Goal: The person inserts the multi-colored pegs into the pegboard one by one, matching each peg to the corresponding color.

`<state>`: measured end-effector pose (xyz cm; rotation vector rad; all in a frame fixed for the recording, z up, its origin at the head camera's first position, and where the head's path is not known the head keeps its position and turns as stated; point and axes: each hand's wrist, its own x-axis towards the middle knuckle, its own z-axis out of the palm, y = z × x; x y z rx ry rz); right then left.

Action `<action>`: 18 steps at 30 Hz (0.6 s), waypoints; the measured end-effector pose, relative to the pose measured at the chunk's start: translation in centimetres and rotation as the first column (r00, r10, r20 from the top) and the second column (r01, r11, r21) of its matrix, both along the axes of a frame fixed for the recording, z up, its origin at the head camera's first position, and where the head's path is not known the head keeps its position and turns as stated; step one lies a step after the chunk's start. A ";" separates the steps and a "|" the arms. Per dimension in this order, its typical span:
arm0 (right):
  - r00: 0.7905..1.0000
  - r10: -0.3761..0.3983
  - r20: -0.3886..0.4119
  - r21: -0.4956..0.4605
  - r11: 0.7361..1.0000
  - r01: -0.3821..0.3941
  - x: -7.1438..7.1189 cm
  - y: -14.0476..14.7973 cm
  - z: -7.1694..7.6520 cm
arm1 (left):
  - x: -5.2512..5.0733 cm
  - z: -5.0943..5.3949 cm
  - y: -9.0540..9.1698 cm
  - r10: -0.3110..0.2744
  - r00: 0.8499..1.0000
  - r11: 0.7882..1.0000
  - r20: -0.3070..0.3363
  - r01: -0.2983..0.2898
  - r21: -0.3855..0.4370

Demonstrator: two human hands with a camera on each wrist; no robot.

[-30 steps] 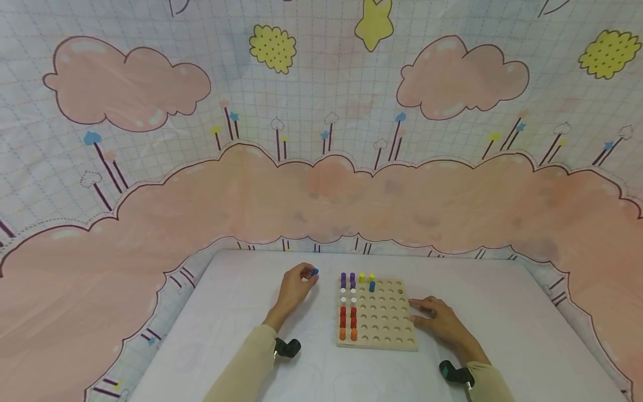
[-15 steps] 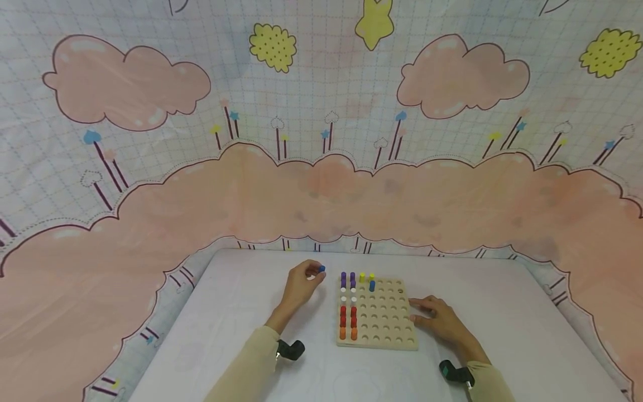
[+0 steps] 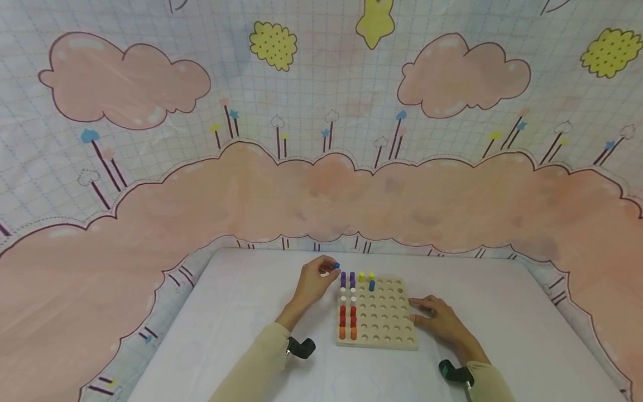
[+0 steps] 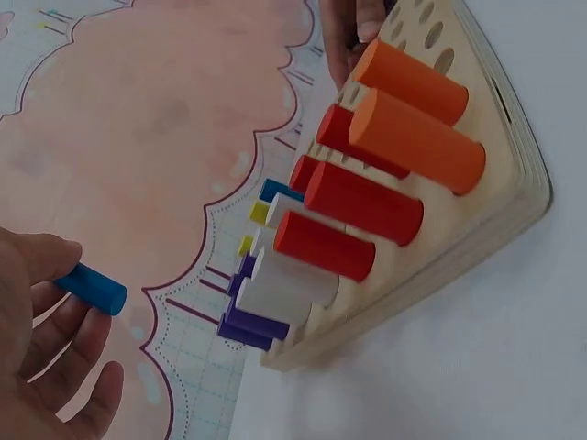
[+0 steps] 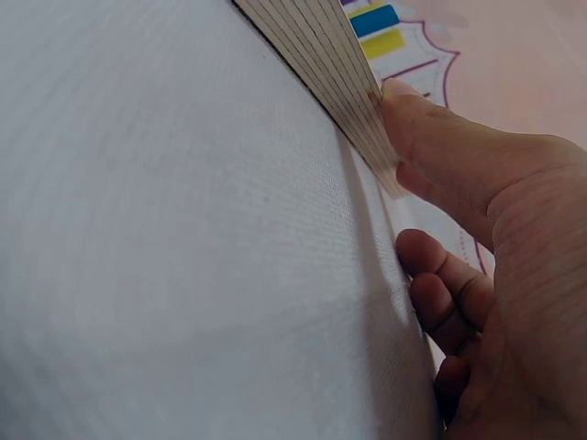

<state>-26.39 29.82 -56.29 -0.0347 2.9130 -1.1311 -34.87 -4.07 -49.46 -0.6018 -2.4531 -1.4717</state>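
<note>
Between thumb and fingertips my left hand (image 3: 312,283) pinches a blue peg (image 4: 96,290), held in the air at the far left corner of the wooden pegboard (image 3: 377,344). Two left columns of the board hold upright purple pegs (image 3: 353,280), white pegs (image 3: 353,295), red pegs (image 3: 354,316) and orange pegs (image 3: 354,333). Further right along the far side stand two yellow pegs (image 3: 361,277) and one blue peg (image 3: 372,286). My right hand (image 3: 442,321) touches the board's right edge with thumb and forefinger; its other fingers are loosely bent, as the right wrist view shows.
The board rests on a white-covered table (image 3: 241,279). Behind the table hangs a printed cloth (image 3: 321,195) with clouds and stars. A black wrist camera (image 3: 302,348) sits on the left wrist, and another black camera (image 3: 454,372) on the right.
My left hand has moved to the right and slightly away, carrying the blue peg from left of the board to its far left corner. The right hand keeps its place.
</note>
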 end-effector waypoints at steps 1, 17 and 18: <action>1.000 -0.004 0.006 -0.001 1.000 0.004 0.0 0.0 -0.1 | 0.1 0.0 0.2 -0.003 1.000 1.000 0.003 0.003 -0.006; 0.998 0.039 -0.048 0.018 0.999 -0.038 0.2 0.4 -0.1 | 0.3 0.1 3.6 -0.061 0.996 0.998 0.070 0.060 0.007; 0.998 0.039 -0.045 0.016 0.999 -0.038 0.2 0.4 -0.1 | 0.4 0.1 3.7 -0.055 0.995 0.998 0.088 0.054 0.007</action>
